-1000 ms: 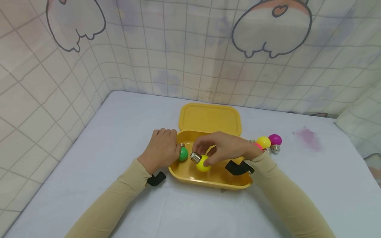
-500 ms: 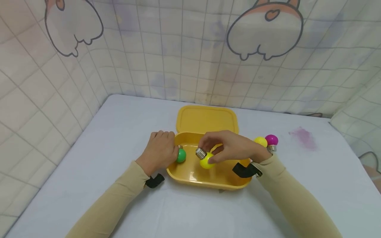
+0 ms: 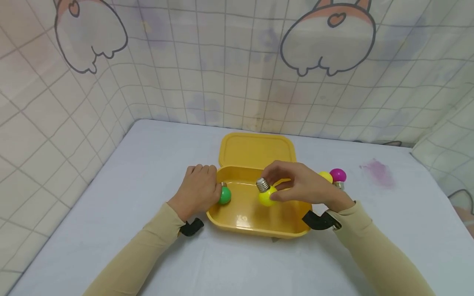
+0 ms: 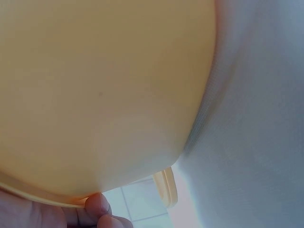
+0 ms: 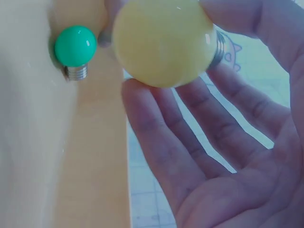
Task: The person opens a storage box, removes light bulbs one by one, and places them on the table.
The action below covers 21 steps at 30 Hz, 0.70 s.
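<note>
My right hand [image 3: 296,184] pinches a yellow light bulb [image 3: 267,197] between thumb and fingers, above the yellow box [image 3: 255,233]. The bulb's metal screw base tilts up and to the left. In the right wrist view, the same yellow bulb [image 5: 164,42] fills the top, with the fingers below it. My left hand [image 3: 198,186] grips the box's left rim, and the left wrist view shows its fingertips curled at the rim of the box wall [image 4: 109,85]. A green bulb [image 3: 224,195] lies inside the box at the left end, beside the left hand.
The box's yellow lid [image 3: 257,149] lies flat behind it. To the right of the box, partly behind the right hand, are another yellow bulb [image 3: 326,176] and a magenta bulb [image 3: 338,175]. A white cloth-covered table [image 3: 170,139] ends at a grid-patterned curtain [image 3: 207,74].
My right hand has moved to the right over the box with the yellow bulb, whose base has turned more upright. The left hand keeps its grip on the rim.
</note>
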### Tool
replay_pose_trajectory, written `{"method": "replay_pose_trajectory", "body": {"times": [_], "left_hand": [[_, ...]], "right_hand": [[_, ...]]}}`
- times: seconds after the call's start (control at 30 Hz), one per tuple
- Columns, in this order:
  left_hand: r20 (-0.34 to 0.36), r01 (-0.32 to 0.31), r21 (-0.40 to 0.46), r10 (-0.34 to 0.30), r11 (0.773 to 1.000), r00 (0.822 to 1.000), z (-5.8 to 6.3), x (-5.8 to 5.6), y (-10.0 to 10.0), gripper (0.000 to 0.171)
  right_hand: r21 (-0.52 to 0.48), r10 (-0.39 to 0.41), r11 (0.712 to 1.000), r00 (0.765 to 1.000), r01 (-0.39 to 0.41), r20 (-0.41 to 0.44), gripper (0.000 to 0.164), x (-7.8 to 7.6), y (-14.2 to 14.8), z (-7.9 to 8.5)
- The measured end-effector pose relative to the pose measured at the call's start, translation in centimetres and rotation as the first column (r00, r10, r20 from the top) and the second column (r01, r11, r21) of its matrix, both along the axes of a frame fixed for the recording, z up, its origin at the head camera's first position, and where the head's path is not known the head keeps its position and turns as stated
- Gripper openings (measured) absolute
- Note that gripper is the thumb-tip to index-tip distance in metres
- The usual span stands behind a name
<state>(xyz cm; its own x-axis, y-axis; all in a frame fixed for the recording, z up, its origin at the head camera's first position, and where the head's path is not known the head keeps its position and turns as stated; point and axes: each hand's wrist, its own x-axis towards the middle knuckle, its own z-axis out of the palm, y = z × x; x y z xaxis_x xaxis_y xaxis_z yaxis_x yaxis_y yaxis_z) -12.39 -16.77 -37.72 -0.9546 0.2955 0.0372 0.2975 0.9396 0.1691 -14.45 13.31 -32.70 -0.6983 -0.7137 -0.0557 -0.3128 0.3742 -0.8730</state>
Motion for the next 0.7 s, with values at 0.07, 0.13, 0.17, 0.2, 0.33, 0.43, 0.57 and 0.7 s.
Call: {"method": "replay_pose_trajectory", "body": {"times": [0.07, 0.13, 0.17, 0.2, 0.33, 0.43, 0.57, 0.7], "left_hand": [[0.003, -0.001, 0.003, 0.001, 1.000, 1.000, 0.0, 0.0, 0.0, 0.029], [0.004, -0.001, 0.006, 0.001, 1.000, 1.000, 0.0, 0.0, 0.1, 0.029], [0.004, -0.001, 0.008, 0.001, 1.000, 1.000, 0.0, 0.0, 0.1, 0.029], [0.004, -0.002, 0.009, 0.002, 1.000, 1.000, 0.0, 0.0, 0.1, 0.029], [0.007, -0.005, 0.014, 0.005, 1.000, 1.000, 0.0, 0.0, 0.1, 0.028], [0.003, -0.006, 0.016, 0.006, 1.000, 1.000, 0.0, 0.0, 0.0, 0.027], [-0.011, -0.003, 0.020, 0.003, 1.000, 1.000, 0.0, 0.0, 0.0, 0.027], [-0.019, -0.006, 0.015, 0.006, 1.000, 1.000, 0.1, 0.1, 0.0, 0.025]], "right_hand": [[-0.014, -0.015, 1.000, 1.000, 0.015, -0.019, 0.036, 0.2, 0.5, -0.1], [-0.030, -0.033, 0.999, 0.999, 0.032, -0.034, 0.037, 0.3, 1.0, -0.2], [-0.039, -0.042, 0.998, 0.998, 0.040, -0.038, 0.037, 0.4, 1.2, -0.2], [-0.049, -0.054, 0.997, 0.998, 0.052, -0.039, 0.037, 0.5, 1.4, -0.3], [-0.075, -0.103, 0.992, 0.994, 0.100, -0.044, 0.038, 0.8, 2.4, -0.3], [-0.084, -0.133, 0.988, 0.990, 0.129, -0.041, 0.038, 1.1, 3.1, -0.2], [-0.080, -0.176, 0.982, 0.983, 0.172, -0.043, 0.037, 1.5, 4.2, 0.0], [-0.078, -0.217, 0.974, 0.974, 0.213, -0.059, 0.037, 1.9, 5.5, 0.0]]}}
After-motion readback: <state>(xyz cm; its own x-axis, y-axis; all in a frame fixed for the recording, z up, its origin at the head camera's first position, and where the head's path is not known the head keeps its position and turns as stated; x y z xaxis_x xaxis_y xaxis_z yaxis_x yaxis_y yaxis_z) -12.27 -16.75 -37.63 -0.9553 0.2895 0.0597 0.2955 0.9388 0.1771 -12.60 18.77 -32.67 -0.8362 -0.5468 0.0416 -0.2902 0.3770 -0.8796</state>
